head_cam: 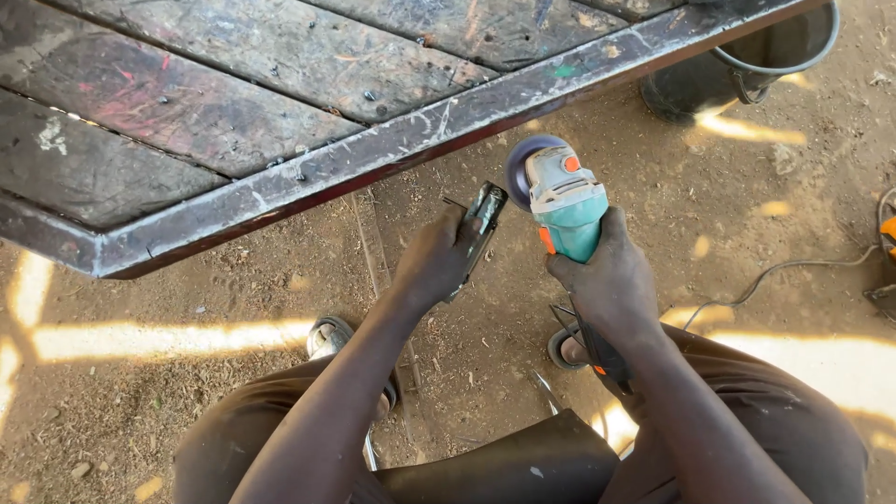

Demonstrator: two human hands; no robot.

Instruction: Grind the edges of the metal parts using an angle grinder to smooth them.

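Note:
My right hand (609, 280) grips the body of a teal and grey angle grinder (564, 199) with orange switches; its dark disc (525, 161) points toward the table's edge. My left hand (437, 259) holds a short dark piece of angled metal (483, 222), just left of the disc. Whether disc and metal touch is unclear. Both hands hover over the sandy ground between my knees.
A steel-framed table (373, 154) with worn, paint-stained planks fills the upper left. A dark metal bucket (737, 58) stands at the upper right. The grinder's cable (775, 273) snakes over the dirt to the right. My sandalled feet (329, 338) rest below.

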